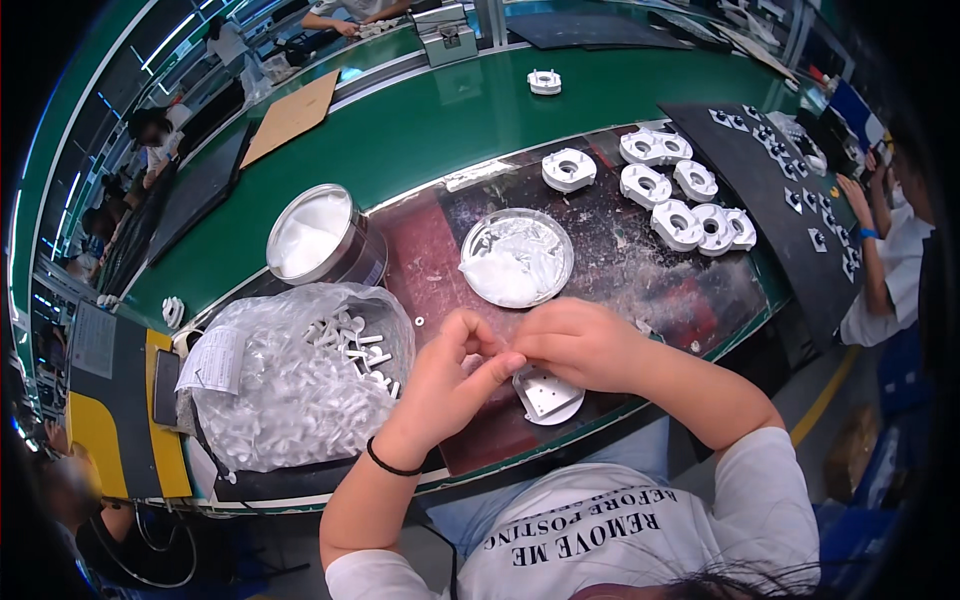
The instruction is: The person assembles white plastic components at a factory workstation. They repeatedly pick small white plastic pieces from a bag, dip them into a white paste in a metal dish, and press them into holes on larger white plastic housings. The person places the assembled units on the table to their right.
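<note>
My left hand (462, 366) and my right hand (575, 345) meet at the table's near side, fingertips close together. Thumb and fingers of the left one are bent into a pinch; the right one's fingers are pressed together. Whatever sits between them is too small or hidden to make out. Just below the fingertips lies a white part with a flat plate and small holes (548, 396), partly covered by my right hand. Beyond my hands stands a round metal lid (565, 262) holding white paste and crumpled clear film.
At left are a bag of white plastic pieces (290, 400) and an open metal can (345, 262). Several white ring-shaped housings (645, 185) stand at the right back. A dark board (800, 235) with small parts lies further right, beside another person's arm (875, 270).
</note>
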`<state>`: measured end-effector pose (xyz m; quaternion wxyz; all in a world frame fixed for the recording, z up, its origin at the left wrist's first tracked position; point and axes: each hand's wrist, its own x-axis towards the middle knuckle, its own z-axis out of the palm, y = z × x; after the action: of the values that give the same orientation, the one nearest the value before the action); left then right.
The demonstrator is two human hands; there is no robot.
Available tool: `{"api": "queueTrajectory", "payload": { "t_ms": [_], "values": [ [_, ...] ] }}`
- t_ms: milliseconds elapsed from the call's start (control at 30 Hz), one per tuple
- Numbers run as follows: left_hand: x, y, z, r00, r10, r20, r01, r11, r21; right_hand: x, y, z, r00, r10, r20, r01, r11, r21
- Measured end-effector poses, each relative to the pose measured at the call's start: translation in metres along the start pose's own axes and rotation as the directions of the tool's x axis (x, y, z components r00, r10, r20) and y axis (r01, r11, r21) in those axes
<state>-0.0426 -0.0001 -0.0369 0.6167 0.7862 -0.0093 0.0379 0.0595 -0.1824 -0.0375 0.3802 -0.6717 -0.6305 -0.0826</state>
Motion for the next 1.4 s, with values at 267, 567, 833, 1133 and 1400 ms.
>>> {"api": "queueTrajectory", "payload": {
  "t_ms": [267, 567, 833, 1133, 1400],
  "values": [
    [-0.008, -0.014, -0.005, 0.989, 0.137, -0.055, -0.131, 0.987, 0.096, -0.023, 0.035, -0.034, 0.903, 0.382, -0.199, -0.416, 0.893, -0.174],
    [-0.011, 0.001, -0.003, 0.972, 0.208, 0.105, -0.232, 0.897, 0.376, -0.022, 0.060, -0.020, 0.898, 0.414, -0.148, -0.440, 0.838, -0.323],
    [-0.011, 0.000, -0.002, 0.964, 0.242, 0.113, -0.267, 0.865, 0.426, -0.018, 0.060, -0.015, 0.934, 0.349, -0.069, -0.343, 0.830, -0.441],
    [-0.012, 0.002, -0.001, 0.958, 0.260, 0.119, -0.286, 0.859, 0.426, -0.018, 0.056, -0.017, 0.934, 0.356, -0.037, -0.332, 0.822, -0.462],
    [-0.013, 0.002, 0.001, 0.960, 0.252, 0.118, -0.278, 0.865, 0.418, -0.014, 0.049, -0.016, 0.912, 0.409, 0.020, -0.342, 0.788, -0.512]
  ]
}}
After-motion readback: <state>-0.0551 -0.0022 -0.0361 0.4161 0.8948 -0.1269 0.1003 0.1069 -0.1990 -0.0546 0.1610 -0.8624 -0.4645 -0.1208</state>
